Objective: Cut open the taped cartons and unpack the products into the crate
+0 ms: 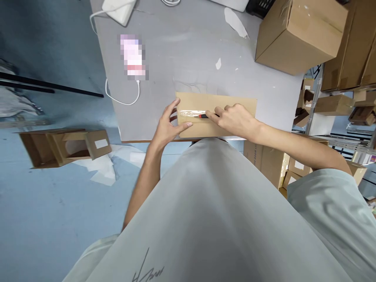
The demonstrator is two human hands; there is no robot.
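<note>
A flat cardboard box (217, 101) lies along the front edge of the table, a strip of shiny clear tape (189, 112) running over its top. My left hand (170, 124) grips the box's left end, thumb on the top face and fingers round the far corner. In my right hand (232, 119) is a slim utility knife (202, 116) with a black and red handle. Its tip points left and rests at the tape; how deep it goes cannot be seen. My right fingers hide most of the handle.
A phone (132, 56) on a white cable lies at the table's (164, 58) left. Beyond it sits a white charger block (120, 11). A closed carton (299, 37) stands at the back right. Paper scraps (235, 22) lie nearby. An open carton (64, 147) is on the floor, left.
</note>
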